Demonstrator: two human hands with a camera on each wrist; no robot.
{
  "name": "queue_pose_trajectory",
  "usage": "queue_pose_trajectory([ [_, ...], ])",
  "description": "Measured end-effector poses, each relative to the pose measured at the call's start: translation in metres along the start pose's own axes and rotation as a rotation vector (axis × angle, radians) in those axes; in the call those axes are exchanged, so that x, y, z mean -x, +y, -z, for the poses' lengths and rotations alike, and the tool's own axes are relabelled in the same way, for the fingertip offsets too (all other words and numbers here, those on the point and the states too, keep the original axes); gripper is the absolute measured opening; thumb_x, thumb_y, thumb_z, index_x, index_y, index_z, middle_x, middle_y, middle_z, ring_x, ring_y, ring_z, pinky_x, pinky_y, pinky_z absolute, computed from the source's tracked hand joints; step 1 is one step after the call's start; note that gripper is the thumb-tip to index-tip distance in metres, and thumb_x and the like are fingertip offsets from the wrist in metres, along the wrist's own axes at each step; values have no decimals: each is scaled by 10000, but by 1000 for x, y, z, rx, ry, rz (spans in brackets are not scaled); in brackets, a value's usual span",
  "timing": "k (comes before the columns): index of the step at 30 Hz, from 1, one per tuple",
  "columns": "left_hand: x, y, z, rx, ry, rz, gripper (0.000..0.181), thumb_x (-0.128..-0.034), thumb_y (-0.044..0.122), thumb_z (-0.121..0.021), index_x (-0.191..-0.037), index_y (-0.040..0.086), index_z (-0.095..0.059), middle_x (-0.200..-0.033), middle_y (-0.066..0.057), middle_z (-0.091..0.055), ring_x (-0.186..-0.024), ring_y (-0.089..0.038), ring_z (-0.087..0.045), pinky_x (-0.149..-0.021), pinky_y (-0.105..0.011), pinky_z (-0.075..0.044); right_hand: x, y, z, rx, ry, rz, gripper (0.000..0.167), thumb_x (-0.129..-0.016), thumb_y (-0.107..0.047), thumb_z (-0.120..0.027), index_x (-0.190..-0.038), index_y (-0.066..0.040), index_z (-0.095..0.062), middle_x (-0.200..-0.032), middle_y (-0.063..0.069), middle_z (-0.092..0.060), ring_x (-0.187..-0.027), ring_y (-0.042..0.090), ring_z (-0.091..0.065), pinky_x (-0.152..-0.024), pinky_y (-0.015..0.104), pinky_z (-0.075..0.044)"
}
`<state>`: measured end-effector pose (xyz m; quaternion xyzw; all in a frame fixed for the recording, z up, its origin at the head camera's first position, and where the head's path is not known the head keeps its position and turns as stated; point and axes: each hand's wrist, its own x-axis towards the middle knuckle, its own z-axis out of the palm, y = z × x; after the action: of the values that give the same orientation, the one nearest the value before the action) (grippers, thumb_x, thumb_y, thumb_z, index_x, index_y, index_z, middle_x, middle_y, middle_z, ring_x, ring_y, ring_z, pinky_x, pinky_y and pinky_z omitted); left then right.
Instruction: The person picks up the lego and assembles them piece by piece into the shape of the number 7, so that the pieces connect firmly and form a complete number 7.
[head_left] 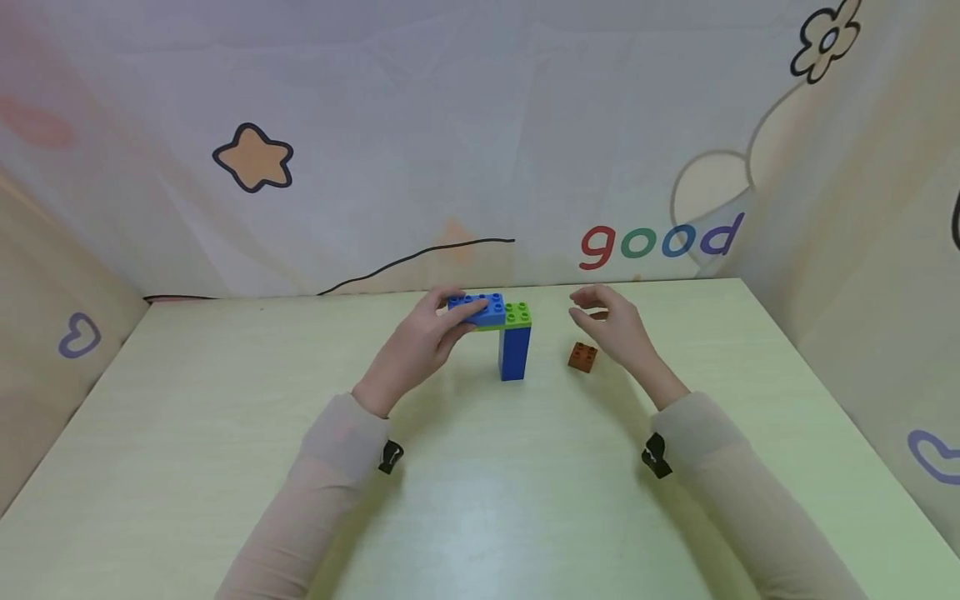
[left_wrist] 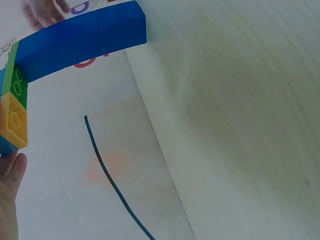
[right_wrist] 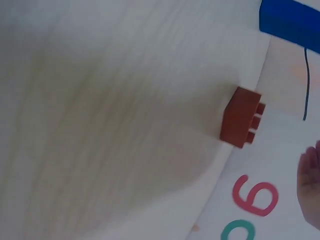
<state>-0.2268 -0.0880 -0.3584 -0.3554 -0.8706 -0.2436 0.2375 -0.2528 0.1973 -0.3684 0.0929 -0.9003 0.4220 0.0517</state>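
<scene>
Pale table, printed cloth behind it: star on the left, "good" lettering on the right. Brown brick sits on the table, right of the blue column and just to the near side of the right hand. Left hand partly covers the left end of the blue top brick.

Top brick lies on the green brick, studs up, long axis left-right. Green runs the same way, right end over the column. Column upright, long axis vertical. Brown brick studs up.

Left hand pinches the top brick at its left part, thumb and fingers closed on it. Right hand half-curled in the air, wide gap between thumb and fingers, holding nothing.

Counts: three blue bricks in the column, one blue on top, one green, one brown, one yellow brick underneath at left; whether it joins green or blue, hard to tell.
</scene>
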Motion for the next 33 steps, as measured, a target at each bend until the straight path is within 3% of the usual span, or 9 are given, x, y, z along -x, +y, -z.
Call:
queue_pose_trajectory([
  [7,1,-2,2,-36,-37,-1,389,-922,99,-614,-1298,199,-605,-1306,-154,-545,-1194,-296,-541,-970,-356,-530,-1,17,8,80,-218,-127,402,-947,-203,-587,-1287,0,-519,-1285,213,-555,-1207,359,-510,-1016,479,-477],
  [14,1,-1,3,-75,-29,-34,441,-898,33,-630,-1303,205,-599,-1314,-132,-555,-1213,-301,-531,-991,-376,-516,0,28,8,161,-361,-156,454,-909,-205,-634,-1299,-2,-519,-1276,223,-548,-1191,370,-494,-1005,488,-465],
  [20,2,0,2,-90,-23,-36,452,-896,15,-626,-1302,213,-599,-1315,-125,-559,-1210,-302,-536,-989,-383,-517,3,30,8,193,-405,-164,479,-886,-207,-671,-1289,7,-525,-1238,238,-557,-1119,356,-522,-972,461,-481],
  [33,1,0,1,-99,-47,-12,473,-897,11,-624,-1317,226,-586,-1332,-112,-549,-1220,-293,-531,-994,-378,-514,5,37,9,217,-417,-161,468,-861,-143,-691,-1272,12,-531,-1200,245,-566,-1087,356,-531,-943,445,-491],
])
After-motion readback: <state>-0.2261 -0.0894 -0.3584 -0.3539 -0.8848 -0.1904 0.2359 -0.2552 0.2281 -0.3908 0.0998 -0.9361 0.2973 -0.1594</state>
